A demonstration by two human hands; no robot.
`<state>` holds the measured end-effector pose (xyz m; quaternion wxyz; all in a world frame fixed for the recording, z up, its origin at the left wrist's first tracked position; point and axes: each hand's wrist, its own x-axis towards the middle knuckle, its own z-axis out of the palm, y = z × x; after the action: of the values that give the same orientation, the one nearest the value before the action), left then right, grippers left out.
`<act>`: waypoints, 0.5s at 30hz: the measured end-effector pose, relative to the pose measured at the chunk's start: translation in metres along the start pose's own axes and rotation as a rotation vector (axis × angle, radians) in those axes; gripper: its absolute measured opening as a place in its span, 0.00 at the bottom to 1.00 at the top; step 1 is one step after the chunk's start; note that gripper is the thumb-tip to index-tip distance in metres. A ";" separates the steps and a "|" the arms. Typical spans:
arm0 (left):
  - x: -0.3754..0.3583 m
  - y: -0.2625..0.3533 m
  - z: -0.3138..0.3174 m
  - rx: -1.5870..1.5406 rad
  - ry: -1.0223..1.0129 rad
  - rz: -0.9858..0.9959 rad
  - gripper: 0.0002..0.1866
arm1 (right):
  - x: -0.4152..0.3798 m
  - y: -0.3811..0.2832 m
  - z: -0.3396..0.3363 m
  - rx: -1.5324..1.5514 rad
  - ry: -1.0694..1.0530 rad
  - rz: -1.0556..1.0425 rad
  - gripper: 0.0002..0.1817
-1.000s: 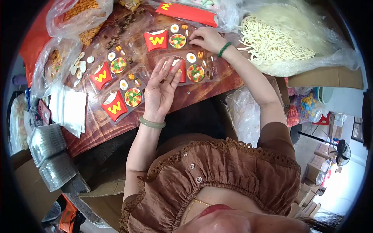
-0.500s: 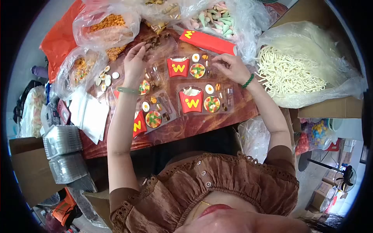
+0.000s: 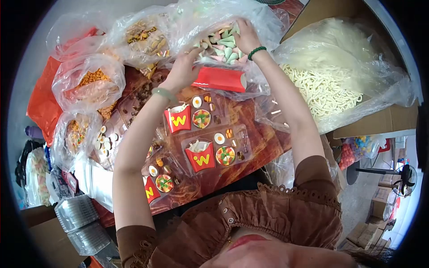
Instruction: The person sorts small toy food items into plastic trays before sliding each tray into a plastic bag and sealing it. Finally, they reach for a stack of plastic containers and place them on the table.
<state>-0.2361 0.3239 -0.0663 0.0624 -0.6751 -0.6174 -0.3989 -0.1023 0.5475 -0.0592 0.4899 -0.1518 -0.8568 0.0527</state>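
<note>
My right hand (image 3: 246, 37) reaches into a clear plastic bag (image 3: 263, 20) at the back, its fingers over small pastel cone-shaped pieces (image 3: 228, 43). At the bag's near left edge is my left hand (image 3: 181, 71), thumb and fingers apart, fingertips by the cones. A red folded carton (image 3: 220, 79) lies just below the bag between my hands. Nearer to me, clear plastic trays hold miniature foods: a red fries box (image 3: 178, 119), another fries box (image 3: 199, 157), a round pizza-like piece (image 3: 225, 156) and a fried-egg piece (image 3: 219, 138). My left forearm covers part of the left-hand trays.
On the right, a cardboard box (image 3: 375, 123) holds a bag of pale fry-like sticks (image 3: 328, 94). Bags with orange pieces (image 3: 94, 77) and mixed small pieces (image 3: 77, 134) line the left. Stacked clear containers (image 3: 78, 212) stand at the front left.
Both hands have moved away from me, from above the trays to the bag of cones, with the right hand now inside it. The camera view has shifted too.
</note>
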 end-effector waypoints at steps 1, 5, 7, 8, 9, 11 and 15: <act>0.017 -0.005 0.005 -0.001 0.002 0.004 0.25 | 0.011 0.005 -0.004 -0.003 0.002 -0.001 0.18; 0.055 -0.038 0.035 0.188 -0.213 -0.257 0.33 | 0.030 0.015 -0.004 0.092 -0.399 0.147 0.11; 0.077 -0.059 0.052 0.341 -0.006 0.017 0.36 | 0.034 0.011 0.006 -0.008 -0.477 0.137 0.11; 0.087 -0.057 0.053 0.370 -0.167 -0.180 0.33 | 0.037 0.008 0.009 -0.009 -0.472 0.133 0.11; 0.095 -0.054 0.051 0.373 -0.164 -0.176 0.33 | 0.039 0.007 0.013 -0.020 -0.453 0.113 0.11; 0.108 -0.050 0.051 0.214 -0.140 -0.134 0.29 | 0.044 0.006 0.024 -0.033 -0.430 0.094 0.12; 0.129 -0.033 0.042 0.081 -0.319 -0.378 0.26 | 0.052 0.008 0.047 -0.132 -0.593 0.201 0.12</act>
<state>-0.2561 0.4565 -0.0284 -0.0844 -0.5988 -0.7504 -0.2668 -0.1657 0.5737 -0.0422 0.2001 -0.2452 -0.9446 0.0872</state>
